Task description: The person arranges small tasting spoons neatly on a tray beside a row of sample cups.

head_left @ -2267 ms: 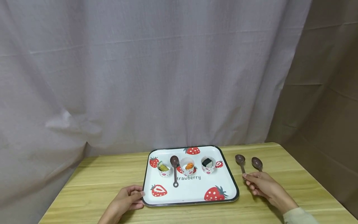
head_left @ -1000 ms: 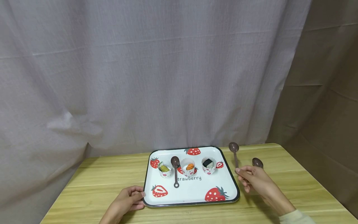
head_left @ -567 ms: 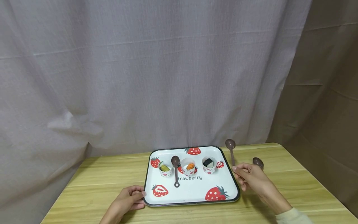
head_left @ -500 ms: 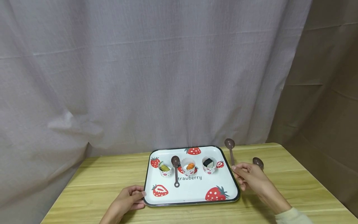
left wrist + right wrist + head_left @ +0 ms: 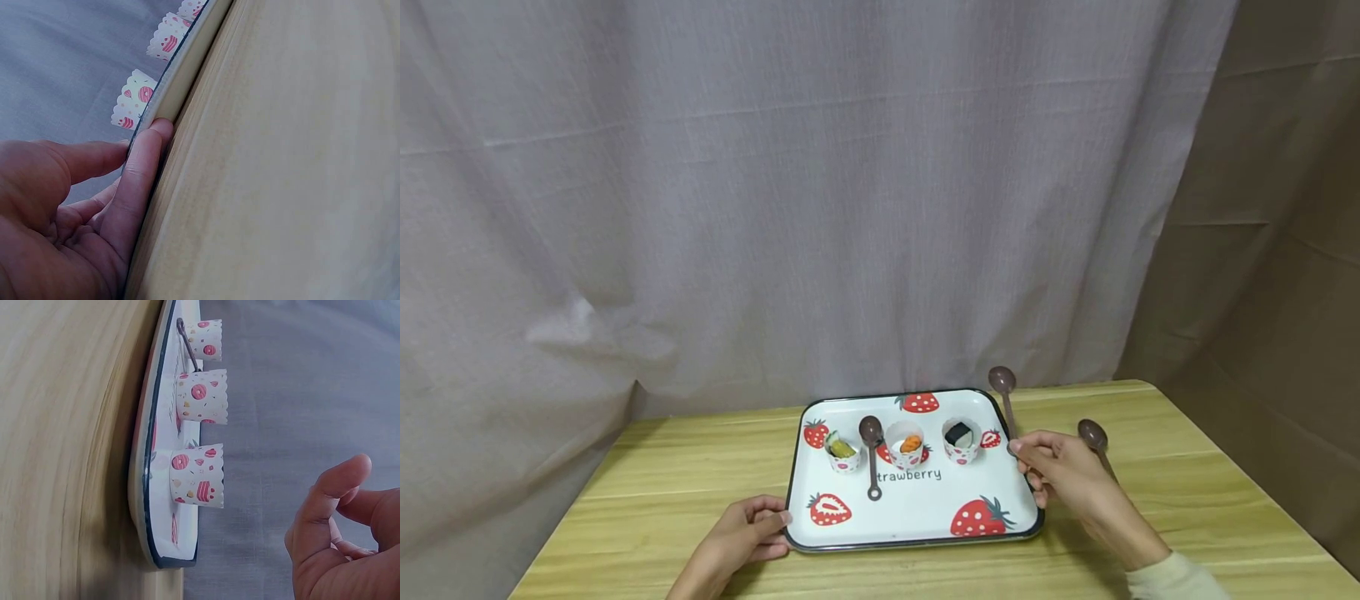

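My left hand (image 5: 733,537) holds the near left corner of a white strawberry-print tray (image 5: 910,521), thumb at the rim and fingers along its outer side. Between thumb and fingertips, my right hand (image 5: 1075,479) pinches the handle end of a brown spoon (image 5: 1002,381), raised at the tray's right edge with its bowl pointing away. That spoon does not show in the right wrist view, where the hand (image 5: 337,531) appears beside the tray. Another brown spoon (image 5: 870,430) lies on the tray between the left paper cup (image 5: 845,465) and the middle paper cup (image 5: 904,461).
A third paper cup (image 5: 960,455) with a black-and-white piece stands on the tray's right side. The other cups hold green and orange pieces. One more brown spoon (image 5: 1092,434) lies on the wooden table (image 5: 1187,500), partly behind my right hand. A grey curtain (image 5: 880,208) hangs behind.
My right hand has lifted the spoon from the table and carried it left to the tray's right edge. My left hand has stayed at the tray corner.
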{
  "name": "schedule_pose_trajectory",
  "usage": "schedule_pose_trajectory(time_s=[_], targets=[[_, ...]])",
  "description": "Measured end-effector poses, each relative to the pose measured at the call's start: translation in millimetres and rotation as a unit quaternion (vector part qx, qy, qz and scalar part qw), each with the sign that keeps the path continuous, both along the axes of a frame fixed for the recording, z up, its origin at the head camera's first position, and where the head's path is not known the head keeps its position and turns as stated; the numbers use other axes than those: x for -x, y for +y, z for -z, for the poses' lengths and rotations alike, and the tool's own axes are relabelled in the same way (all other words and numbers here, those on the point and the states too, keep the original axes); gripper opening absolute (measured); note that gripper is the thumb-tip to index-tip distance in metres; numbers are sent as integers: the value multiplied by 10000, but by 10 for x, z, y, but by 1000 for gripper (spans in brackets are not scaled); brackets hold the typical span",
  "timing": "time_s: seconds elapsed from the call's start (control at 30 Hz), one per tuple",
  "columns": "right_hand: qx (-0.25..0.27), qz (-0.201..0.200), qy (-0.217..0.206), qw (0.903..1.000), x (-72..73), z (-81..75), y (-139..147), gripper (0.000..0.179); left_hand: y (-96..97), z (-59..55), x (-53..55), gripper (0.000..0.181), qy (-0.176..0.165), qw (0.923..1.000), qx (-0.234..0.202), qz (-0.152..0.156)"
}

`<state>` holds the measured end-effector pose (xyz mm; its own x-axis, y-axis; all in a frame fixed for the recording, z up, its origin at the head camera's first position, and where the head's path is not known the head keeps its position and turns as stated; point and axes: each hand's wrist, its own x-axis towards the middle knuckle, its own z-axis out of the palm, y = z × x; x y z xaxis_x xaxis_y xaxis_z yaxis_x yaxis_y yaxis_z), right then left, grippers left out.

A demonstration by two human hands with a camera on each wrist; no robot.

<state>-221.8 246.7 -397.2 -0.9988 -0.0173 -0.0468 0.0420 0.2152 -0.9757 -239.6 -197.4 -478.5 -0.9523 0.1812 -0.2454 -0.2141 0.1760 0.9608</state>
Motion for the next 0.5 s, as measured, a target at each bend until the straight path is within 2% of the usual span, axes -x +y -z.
schedule_pose_trajectory(time_s=[0.17,0.5], targets=[[-68,28,38,10000,17,-4,-42,20,0,-5,-7,37,42,10000,-5,21],[8,-182,80,9998,52,10,-108,18,-12,-22,-6,36,-31,10000,31,19]])
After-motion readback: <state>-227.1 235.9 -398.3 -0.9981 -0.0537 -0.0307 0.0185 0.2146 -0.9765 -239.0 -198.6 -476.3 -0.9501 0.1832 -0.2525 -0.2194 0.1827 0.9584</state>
